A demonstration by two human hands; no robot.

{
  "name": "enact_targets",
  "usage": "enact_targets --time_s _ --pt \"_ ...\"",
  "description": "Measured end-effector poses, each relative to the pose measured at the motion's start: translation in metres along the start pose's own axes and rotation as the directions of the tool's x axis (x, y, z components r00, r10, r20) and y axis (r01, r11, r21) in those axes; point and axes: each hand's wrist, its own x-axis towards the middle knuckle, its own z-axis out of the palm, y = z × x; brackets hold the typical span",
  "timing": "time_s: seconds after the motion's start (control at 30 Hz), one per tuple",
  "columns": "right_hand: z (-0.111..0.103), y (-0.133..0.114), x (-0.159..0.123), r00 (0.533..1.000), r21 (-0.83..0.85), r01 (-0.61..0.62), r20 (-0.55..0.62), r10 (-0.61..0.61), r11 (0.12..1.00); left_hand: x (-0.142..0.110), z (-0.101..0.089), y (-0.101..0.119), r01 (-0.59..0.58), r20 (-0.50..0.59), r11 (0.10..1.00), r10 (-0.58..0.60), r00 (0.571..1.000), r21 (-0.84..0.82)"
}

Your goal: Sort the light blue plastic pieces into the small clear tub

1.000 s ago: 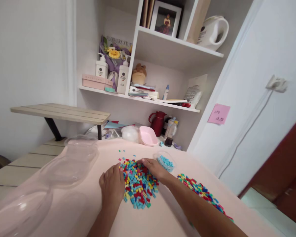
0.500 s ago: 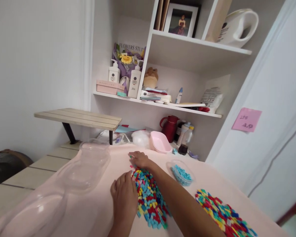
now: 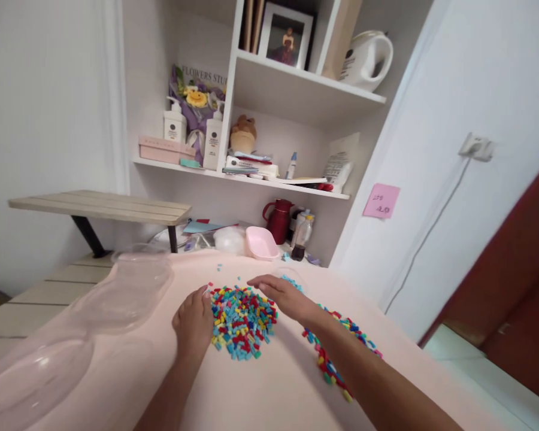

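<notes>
A heap of small colourful block-like pieces (image 3: 242,326) lies on the pink tabletop in front of me, mixed red, blue, yellow and green. Against its left edge rests my left hand (image 3: 194,323), fingers lying forward and slightly curved, with nothing visibly held. My right hand (image 3: 281,296) is over the heap's upper right edge, open, its fingers stretched out to the left. Partly hidden behind that hand is a clear container with light blue pieces (image 3: 291,282). A second mixed heap (image 3: 332,365) spreads beneath and beside my right forearm.
Several clear plastic containers (image 3: 112,305) line the table's left side. At the back are a pink tub (image 3: 261,242), a red jug (image 3: 279,221) and a bottle of dark liquid (image 3: 302,239). A slatted wooden stand (image 3: 103,206) rises at the left; shelves (image 3: 291,185) overhang the back.
My right hand has moved from the heap's far end to its right side. The heap looks rounder and more compact. The view has swung to the right.
</notes>
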Motion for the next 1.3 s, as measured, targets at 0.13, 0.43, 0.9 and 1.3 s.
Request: enact_targets --time_s 0.13,0.43,0.9,1.3 --pt "0.019 -0.008 -0.054 0.996 0.121 -0.074 -0.034 0.079 0.99 0.005 -0.013 0.015 0.019 0.004 0.984 -0.019 1.0 -0.178" --pt "0.06 -0.007 -0.106 0.992 0.102 -0.078 0.105 0.068 0.992 0.004 -0.064 0.044 0.058 0.107 0.703 0.026 0.994 -0.708" --pt "0.065 -0.004 -0.108 0.999 -0.045 0.033 -0.001 -0.033 0.998 -0.034 -0.005 -0.01 -0.005 0.052 0.968 0.018 0.998 -0.25" --pt "0.018 -0.033 -0.057 0.944 0.258 -0.061 -0.298 0.139 0.964 -0.053 -0.024 0.006 -0.077 -0.233 0.997 0.068 0.97 -0.029"
